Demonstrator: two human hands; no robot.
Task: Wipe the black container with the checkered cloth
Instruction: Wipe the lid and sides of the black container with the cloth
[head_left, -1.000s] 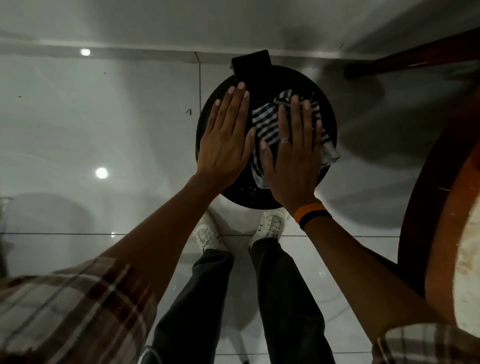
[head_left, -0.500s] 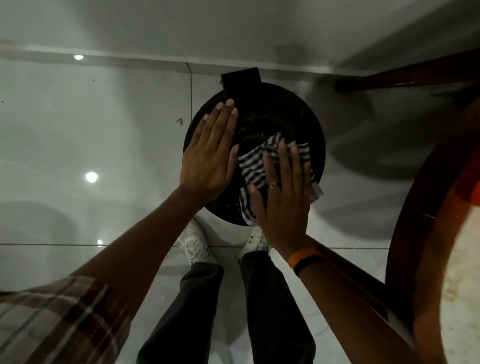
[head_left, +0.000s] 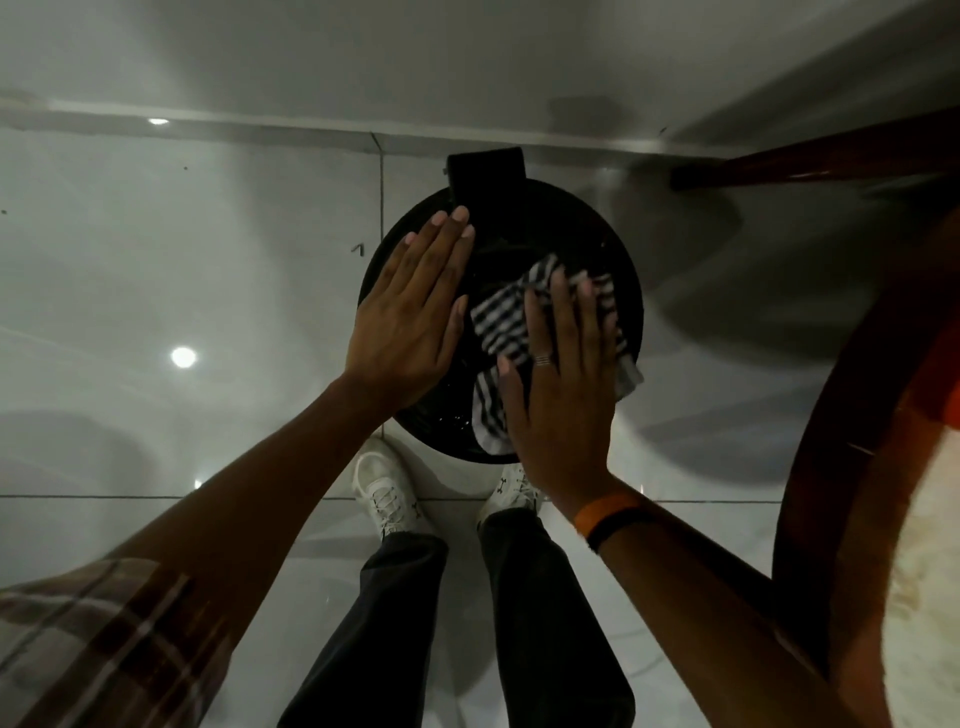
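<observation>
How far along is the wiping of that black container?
Mid-job. Done: the checkered cloth already lies on top of the black container. In hand: the right hand presses the cloth flat on the top's right half, while the left hand rests flat on the left half, steadying it. Left: specks still glint near the front edge, and the sides are out of view.

Black container (head_left: 582, 228): round, glossy, seen from above, stood on pale tiled floor; flat rectangular black tab stuck up at far rim. Few bright specks on near part of top. Checkered cloth (head_left: 501, 325): black-and-white, crumpled, lay flat on container's top, right half. Pinned under right-hand fingers (head_left: 563, 312), spread out past fingertips and thumb; one corner hung over right rim, another reached near rim. Left-hand fingers (head_left: 431, 260) lay flat on bare top, just beside cloth.
</observation>
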